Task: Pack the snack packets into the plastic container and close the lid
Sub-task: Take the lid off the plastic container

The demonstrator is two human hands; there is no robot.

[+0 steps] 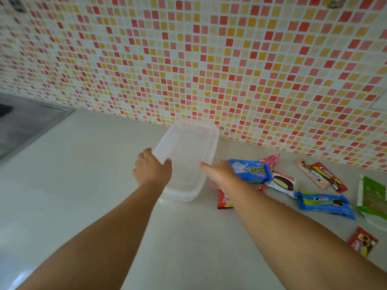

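A clear plastic container [188, 147] lies on the pale counter [83, 174], with its lid seemingly on top. My left hand [151, 170] grips its near left edge, thumb over the top. My right hand [219, 174] holds the near right edge, thumb tip on the rim and fingers showing pink through the plastic. Snack packets lie loose to the right: a blue one [249, 170] touching my right hand, a pink one [271, 160], a white chocolate-pie one [282, 183], a blue Creamo one [324, 204], and a red one [224, 201] partly under my forearm.
Farther right lie two stick packets [320, 176], a green packet [372, 195] and a small red packet [363, 241]. A mosaic-tiled wall [209, 59] rises just behind the container. A steel sink [27, 122] sits at the far left.
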